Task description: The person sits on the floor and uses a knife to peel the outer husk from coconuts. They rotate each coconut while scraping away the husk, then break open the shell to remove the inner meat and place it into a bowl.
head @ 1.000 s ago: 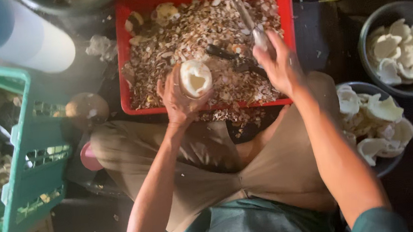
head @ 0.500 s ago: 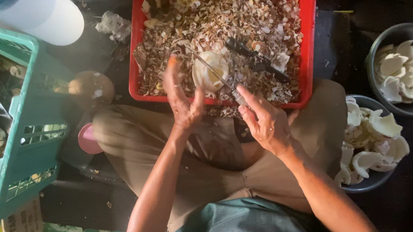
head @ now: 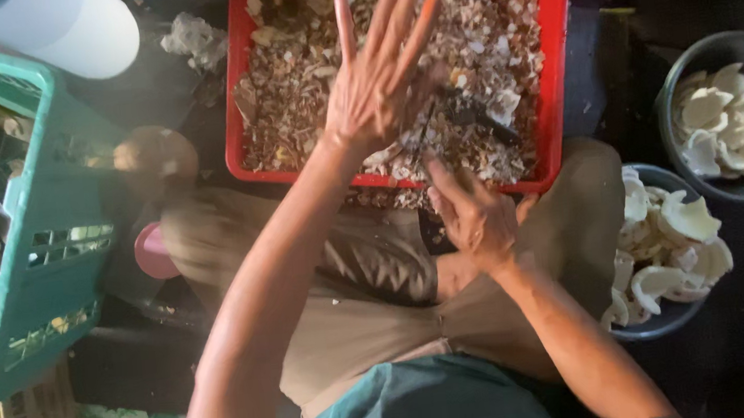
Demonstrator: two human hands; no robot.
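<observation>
My left hand [head: 375, 74] is raised flat over the red crate [head: 556, 5], fingers spread wide and holding nothing. The crate is full of brown and white shell scraps [head: 306, 71]. A dark-handled knife [head: 481, 119] lies on the scraps just right of my left hand. My right hand [head: 473, 216] rests low over my lap at the crate's near edge, thumb up and fingers loosely bent, with nothing seen in it. My knees in tan trousers [head: 369, 272] sit under both arms.
Two grey bowls of white coconut pieces stand at the right, one far [head: 674, 75] and one near [head: 661, 329]. A green plastic basket [head: 45, 264] fills the left side. A white cylinder [head: 70, 34], a brown round husk [head: 152, 152] and a pink lid [head: 153, 253] lie nearby.
My left hand held a white coconut piece; now it is open and raised, the piece gone. My right hand left the knife in the crate and dropped to my lap.
</observation>
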